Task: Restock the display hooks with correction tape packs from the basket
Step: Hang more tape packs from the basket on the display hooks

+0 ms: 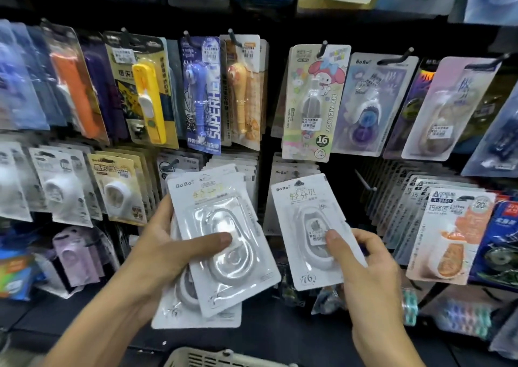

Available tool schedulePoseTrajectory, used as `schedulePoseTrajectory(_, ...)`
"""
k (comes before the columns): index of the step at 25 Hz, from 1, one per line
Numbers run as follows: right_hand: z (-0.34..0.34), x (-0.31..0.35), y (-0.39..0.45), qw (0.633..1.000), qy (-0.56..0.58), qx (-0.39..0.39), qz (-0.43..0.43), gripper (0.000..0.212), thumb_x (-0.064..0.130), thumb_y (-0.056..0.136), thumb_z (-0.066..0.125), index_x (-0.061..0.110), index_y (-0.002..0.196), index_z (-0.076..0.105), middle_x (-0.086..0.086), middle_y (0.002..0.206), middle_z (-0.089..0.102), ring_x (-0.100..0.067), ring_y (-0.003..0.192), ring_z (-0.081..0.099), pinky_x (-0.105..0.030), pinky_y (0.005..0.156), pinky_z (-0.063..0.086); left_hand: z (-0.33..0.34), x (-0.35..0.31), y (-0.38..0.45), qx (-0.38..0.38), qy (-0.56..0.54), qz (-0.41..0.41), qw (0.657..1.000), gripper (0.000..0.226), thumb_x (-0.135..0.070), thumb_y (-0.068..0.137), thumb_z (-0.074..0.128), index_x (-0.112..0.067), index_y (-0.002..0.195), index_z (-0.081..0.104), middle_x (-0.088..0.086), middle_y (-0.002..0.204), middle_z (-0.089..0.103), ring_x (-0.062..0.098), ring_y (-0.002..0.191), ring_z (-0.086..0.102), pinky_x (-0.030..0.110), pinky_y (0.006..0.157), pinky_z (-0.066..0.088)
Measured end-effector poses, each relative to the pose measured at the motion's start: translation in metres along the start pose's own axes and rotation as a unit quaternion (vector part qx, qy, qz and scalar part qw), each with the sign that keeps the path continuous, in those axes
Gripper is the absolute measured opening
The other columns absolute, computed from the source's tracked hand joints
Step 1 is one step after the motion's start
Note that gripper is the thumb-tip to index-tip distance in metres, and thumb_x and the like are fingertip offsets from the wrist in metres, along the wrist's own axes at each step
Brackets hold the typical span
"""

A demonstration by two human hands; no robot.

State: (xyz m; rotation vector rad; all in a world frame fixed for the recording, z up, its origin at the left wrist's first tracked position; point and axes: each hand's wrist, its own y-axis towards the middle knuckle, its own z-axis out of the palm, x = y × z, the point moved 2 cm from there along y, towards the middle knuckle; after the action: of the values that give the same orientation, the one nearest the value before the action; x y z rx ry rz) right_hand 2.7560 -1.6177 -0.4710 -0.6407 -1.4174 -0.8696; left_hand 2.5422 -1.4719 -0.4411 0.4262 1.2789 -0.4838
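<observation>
While both hands are working in the lower middle of the frame, the stock is sitting as follows. Left hand (165,243): gripping a fanned stack of white carded blister packs of correction tape (215,243), thumb pressing across the top blister, fingers hidden behind the cards. Right hand (364,257): pinching a single white carded pack with a printed price sticker (311,226), thumb on the blister, other fingers curling behind the card's right edge, the card tilting slightly. Pale slotted plastic basket (224,359): showing only its rim at the bottom edge; contents not visible. Bare metal display hook (364,183): projecting just right of the single pack's top, beside matching white packs hanging behind it.

Risk notes, as judgement: the single pack's hang hole is sitting near its top edge, away from the pinch, so the card may be swinging and missing the hook tip. The fanned stack is resting largely under one thumb; glossy blisters could be sliding loose and dropping towards the shelf below. Neighbouring orange-and-white carded packs (451,234) at right could be getting knocked.
</observation>
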Motion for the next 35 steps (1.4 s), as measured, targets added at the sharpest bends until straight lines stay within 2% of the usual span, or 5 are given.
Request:
schedulePoseTrajectory(6,0.009,-0.019,-0.016,0.976,0.086,0.087,0.182,0.045,0.042,0.080,0.079,0.036,0.118,0.055,-0.001,0.094,0.079,-0.021,0.055,0.066,-0.032,0.044,0.048,0.008,0.011,0.002,-0.005,-0.025,0.016,1.000,0.091,-0.018,0.037,0.100,-0.048,0.115,0.063,0.006,0.110,0.078,0.036,0.094,0.077,0.057,0.075,0.061)
schedulePoseTrajectory(11,0.040,-0.015,-0.029,0.959,0.037,0.275,0.063,0.069,0.045,0.059,0.090,0.027,0.121,0.064,-0.002,0.107,0.078,-0.017,0.097,0.075,-0.026,0.077,0.058,0.027,0.030,-0.003,0.054,0.005,-0.007,0.998,0.090,-0.016,0.044,0.100,-0.050,0.118,0.062,0.000,0.117,0.077,0.024,0.103,0.076,0.041,0.077,0.063)
schedulePoseTrajectory(17,0.017,-0.010,-0.008,0.983,0.076,0.148,0.080,0.059,0.045,0.066,0.087,0.023,0.113,0.058,-0.007,0.092,0.079,-0.019,0.060,0.070,-0.030,0.040,0.048,0.013,0.020,0.000,0.091,-0.015,-0.050,0.994,0.096,0.002,0.052,0.095,-0.047,0.127,0.061,0.009,0.116,0.077,0.039,0.098,0.075,0.047,0.069,0.063)
schedulePoseTrajectory(29,0.010,-0.004,-0.002,0.998,0.006,0.065,0.007,0.026,0.042,0.086,0.074,0.055,0.100,0.057,0.015,0.089,0.077,-0.008,0.073,0.074,-0.030,0.053,0.053,0.008,0.017,0.002,-0.042,-0.029,0.018,0.999,0.067,-0.017,0.053,0.091,-0.033,0.115,0.070,0.008,0.109,0.079,0.035,0.091,0.077,0.042,0.065,0.063)
schedulePoseTrajectory(35,0.021,-0.019,-0.012,0.992,0.024,0.119,0.033,0.058,0.032,0.086,0.078,0.054,0.128,0.045,0.028,0.118,0.060,-0.007,0.094,0.070,-0.036,0.085,0.057,0.018,0.018,-0.001,-0.050,-0.014,0.022,0.998,0.075,-0.021,0.051,0.090,-0.031,0.121,0.065,0.004,0.106,0.079,0.031,0.090,0.078,0.040,0.064,0.064)
